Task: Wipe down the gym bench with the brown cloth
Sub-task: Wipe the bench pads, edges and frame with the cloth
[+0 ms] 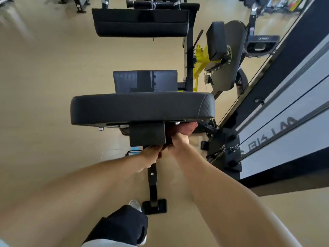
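The gym bench's black padded backrest fills the middle of the view, with its seat pad beyond it. Under the pad's near right edge sits the brown cloth, bunched against the black frame bracket. My right hand grips the cloth from below. My left hand is just under the bracket, fingers curled round a dark end of the cloth beside the right hand. Most of both hands' fingers are hidden by the bracket and the cloth.
The bench's black support post and foot stand on the tan floor by my leg and shoe. A cable machine with a yellow frame and a mirrored wall are close on the right. Another padded bench stands farther ahead.
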A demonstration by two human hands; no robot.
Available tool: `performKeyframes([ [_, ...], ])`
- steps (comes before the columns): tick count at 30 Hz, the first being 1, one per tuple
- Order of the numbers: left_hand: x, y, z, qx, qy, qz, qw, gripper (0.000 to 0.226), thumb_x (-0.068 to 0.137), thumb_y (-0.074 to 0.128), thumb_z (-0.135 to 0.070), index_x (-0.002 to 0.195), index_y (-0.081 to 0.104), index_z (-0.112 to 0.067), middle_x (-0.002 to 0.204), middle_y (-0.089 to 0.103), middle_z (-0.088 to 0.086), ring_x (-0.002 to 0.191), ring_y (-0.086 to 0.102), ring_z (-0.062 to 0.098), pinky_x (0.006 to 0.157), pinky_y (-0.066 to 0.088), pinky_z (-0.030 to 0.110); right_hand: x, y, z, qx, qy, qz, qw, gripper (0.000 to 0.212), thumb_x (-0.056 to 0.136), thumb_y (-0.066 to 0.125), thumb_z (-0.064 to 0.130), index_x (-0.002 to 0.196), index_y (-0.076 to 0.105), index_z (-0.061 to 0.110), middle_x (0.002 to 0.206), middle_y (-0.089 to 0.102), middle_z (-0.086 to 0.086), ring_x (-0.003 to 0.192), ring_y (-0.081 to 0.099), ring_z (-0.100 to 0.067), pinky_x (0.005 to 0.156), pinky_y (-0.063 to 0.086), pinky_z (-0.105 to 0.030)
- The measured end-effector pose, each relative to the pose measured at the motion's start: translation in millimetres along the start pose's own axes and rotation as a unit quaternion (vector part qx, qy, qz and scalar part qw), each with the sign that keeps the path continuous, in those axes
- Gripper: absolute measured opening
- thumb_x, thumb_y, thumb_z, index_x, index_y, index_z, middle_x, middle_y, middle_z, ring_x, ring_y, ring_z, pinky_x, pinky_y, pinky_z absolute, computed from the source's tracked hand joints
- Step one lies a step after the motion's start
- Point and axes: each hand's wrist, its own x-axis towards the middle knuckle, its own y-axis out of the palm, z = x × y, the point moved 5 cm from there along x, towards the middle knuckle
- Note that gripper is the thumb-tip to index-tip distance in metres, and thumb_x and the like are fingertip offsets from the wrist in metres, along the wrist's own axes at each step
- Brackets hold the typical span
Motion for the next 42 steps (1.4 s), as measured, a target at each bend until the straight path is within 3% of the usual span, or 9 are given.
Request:
performKeyframes([
  [3,19.4,-4.6,4.2,-0.013,0.004,-0.004,1.000,0.027,0.101,0.035,-0.056,0.107,0.046,-0.032,0.113,0.056,0.001,0.101,0.060,0.025,0.081,0.045,0.033,17.7,-0.4,-9.8,0.005,0.012,-0.014,1.000,0.017,0.095,0.049,-0.002,0.102,0.064,-0.005,0.087,0.069,-0.020,0.062,0.067,-0.033,0.042,0.056,-0.033],
  [9,47.9,-8.1,23.0,0.002,0.041,0.000,0.999,0.033,0.104,0.036,-0.047,0.127,0.048,-0.027,0.125,0.056,0.003,0.112,0.062,0.024,0.095,0.048,0.037,45.0,-12.8,-40.2,0.035,0.007,0.012,0.999,0.050,0.088,0.034,-0.018,0.123,0.058,0.010,0.103,0.064,-0.020,0.088,0.064,-0.038,0.101,0.049,-0.061],
  [12,46.1,-13.0,22.3,-0.040,0.071,-0.021,0.996,0.016,0.105,0.042,-0.032,0.117,0.051,-0.028,0.127,0.061,0.006,0.112,0.064,0.026,0.097,0.049,0.039,34.6,-11.3,-30.7,0.022,0.022,0.018,0.999,0.046,0.083,0.041,-0.012,0.118,0.062,0.011,0.114,0.065,-0.018,0.104,0.062,-0.039,0.101,0.052,-0.055],
  [17,6.6,-11.3,7.2,-0.106,0.102,-0.021,0.989,0.039,0.104,0.048,-0.026,0.143,0.046,-0.023,0.136,0.060,0.002,0.119,0.064,0.026,0.104,0.049,0.039,-3.0,-21.1,-7.0,0.037,0.006,0.007,0.999,0.038,0.082,0.040,-0.010,0.103,0.063,0.012,0.107,0.065,-0.018,0.093,0.062,-0.037,0.090,0.054,-0.048],
  [22,-56.6,-0.5,-9.3,-0.208,0.129,-0.007,0.969,0.036,0.107,0.033,-0.006,0.141,0.043,-0.002,0.142,0.053,0.023,0.124,0.057,0.047,0.072,0.049,0.025,-58.3,-32.8,14.6,0.036,-0.015,0.040,0.998,0.036,0.076,0.043,-0.012,0.094,0.066,0.009,0.108,0.068,-0.021,0.098,0.065,-0.041,0.101,0.047,-0.063],
  [26,-125.4,11.0,-27.3,-0.257,0.163,-0.017,0.952,0.030,0.106,0.026,0.001,0.098,0.051,-0.014,0.124,0.055,0.022,0.074,0.073,0.028,0.074,0.045,0.034,-116.2,-45.7,41.0,0.029,-0.033,0.086,0.995,0.042,0.077,0.049,-0.012,0.108,0.068,0.010,0.124,0.067,-0.024,0.111,0.065,-0.046,0.099,0.051,-0.062],
  [31,-186.1,28.6,-20.0,-0.273,0.180,-0.082,0.941,0.036,0.109,0.031,-0.026,0.131,0.054,-0.008,0.114,0.069,0.013,0.087,0.070,0.029,0.099,0.050,0.049,-204.8,-57.9,71.3,0.012,-0.062,0.212,0.975,0.054,0.086,0.038,-0.011,0.135,0.057,0.002,0.135,0.063,-0.024,0.125,0.059,-0.045,0.110,0.046,-0.052],
  [40,-241.7,10.9,30.2,-0.460,0.119,-0.023,0.879,0.103,0.074,0.035,-0.091,0.140,0.056,-0.014,0.138,0.062,0.009,0.128,0.057,0.031,0.114,0.037,0.051,-295.5,-83.1,37.1,-0.198,-0.039,0.321,0.925,0.055,0.084,0.035,-0.002,0.133,0.060,0.005,0.129,0.068,-0.019,0.110,0.065,-0.035,0.106,0.047,-0.049],
  [42,-247.1,3.3,33.4,-0.452,0.127,0.000,0.883,0.086,0.080,0.049,-0.080,0.130,0.066,-0.012,0.128,0.069,0.011,0.120,0.064,0.031,0.107,0.045,0.046,-296.5,-91.2,20.8,-0.256,-0.028,0.344,0.903,0.048,0.088,0.037,0.002,0.128,0.063,0.011,0.124,0.070,-0.016,0.111,0.066,-0.034,0.105,0.048,-0.049],
])
